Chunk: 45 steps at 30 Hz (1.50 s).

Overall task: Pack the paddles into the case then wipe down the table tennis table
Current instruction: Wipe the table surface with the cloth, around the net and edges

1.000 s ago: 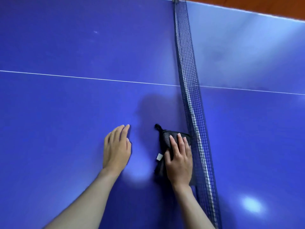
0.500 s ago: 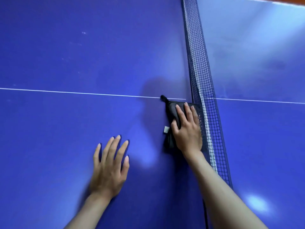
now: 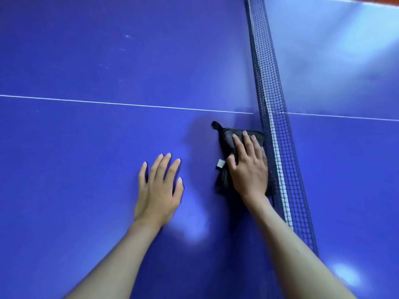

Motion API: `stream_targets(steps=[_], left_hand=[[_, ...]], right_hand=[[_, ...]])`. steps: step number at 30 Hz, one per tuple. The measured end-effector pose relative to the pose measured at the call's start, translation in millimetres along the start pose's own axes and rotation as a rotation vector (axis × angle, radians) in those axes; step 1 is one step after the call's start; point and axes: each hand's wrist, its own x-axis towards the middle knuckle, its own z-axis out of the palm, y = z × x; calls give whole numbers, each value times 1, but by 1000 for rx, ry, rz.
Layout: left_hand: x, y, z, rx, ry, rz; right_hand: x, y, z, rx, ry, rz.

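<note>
- Head view: cloth (image 3: 228, 143) lies flat under the right hand (image 3: 248, 169), fingers straight and pressing it to the blue desk (image 3: 86, 147). Its long axis runs away from the person, along the net (image 3: 274, 130), which touches its right edge.
- Left hand (image 3: 158, 190) rests flat and spread on the desk, holding nothing, well left of the cloth — a brace, by my reading.
- White centre line (image 3: 108, 102) lies just beyond the right fingertips (image 3: 244, 133); the next wipe likely runs forward along the net toward it.
</note>
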Motion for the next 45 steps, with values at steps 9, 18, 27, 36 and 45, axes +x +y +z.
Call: stream_targets(steps=[9,18,27,36,45], left_hand=[[-8,-2,-9,1,46,9],[-27,-51,-24,32,6,-46],[-26,-50,-22,25,-25,-91],[-22,-50,-14,17,78,-65],[-22,-53,-14,23,75,-37]], right_hand=[[-184,-31,-18,-56,44,-21],[-229,-34,-22,-127,-4,-101],[-68,-42,3,-49,13,-73],[72,-52,24,-42,-15,-58],[83,-57,27,-14,-26,-50]])
